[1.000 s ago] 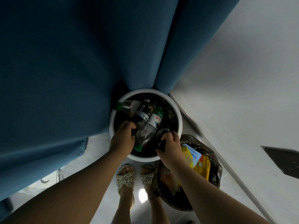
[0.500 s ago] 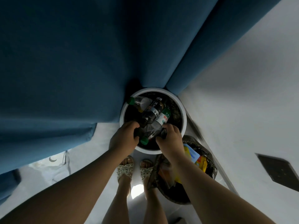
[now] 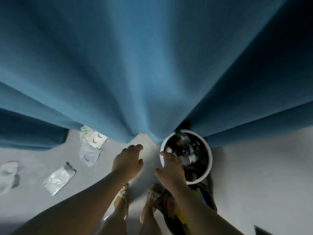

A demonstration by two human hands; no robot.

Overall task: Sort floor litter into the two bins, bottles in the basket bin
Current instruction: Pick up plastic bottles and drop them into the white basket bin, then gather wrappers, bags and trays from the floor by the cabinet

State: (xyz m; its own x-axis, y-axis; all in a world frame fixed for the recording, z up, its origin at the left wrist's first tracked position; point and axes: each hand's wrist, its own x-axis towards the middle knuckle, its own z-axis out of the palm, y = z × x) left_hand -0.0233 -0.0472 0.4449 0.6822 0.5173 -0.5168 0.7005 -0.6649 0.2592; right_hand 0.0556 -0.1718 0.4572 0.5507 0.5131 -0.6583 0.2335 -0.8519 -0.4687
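Looking down, one sees two bare hands above a pale floor (image 3: 254,167) at the foot of a blue curtain (image 3: 135,65). The left hand (image 3: 127,162) hangs over bare floor with its fingers loosely curled and nothing in it. The right hand (image 3: 171,168) is spread, empty, over the near rim of the white round bin (image 3: 210,160); whether it touches the rim I cannot tell. Inside this bin lie several bottles (image 3: 189,150); I can count at least three, one with a green cap, two with labels, but they overlap in the dark, so the exact number is not sure. A second bin (image 3: 210,200), dark, stands just beside the white one, nearer to the person, mostly hidden behind the right arm; something yellow shows in it. On the floor to the left lie three pieces of litter: one silver foil packet (image 3: 59,178), one pale crumpled wrapper (image 3: 91,146) near the curtain hem, and one white piece (image 3: 8,175) at the edge. Two feet in sandals (image 3: 152,194) stand below the hands.
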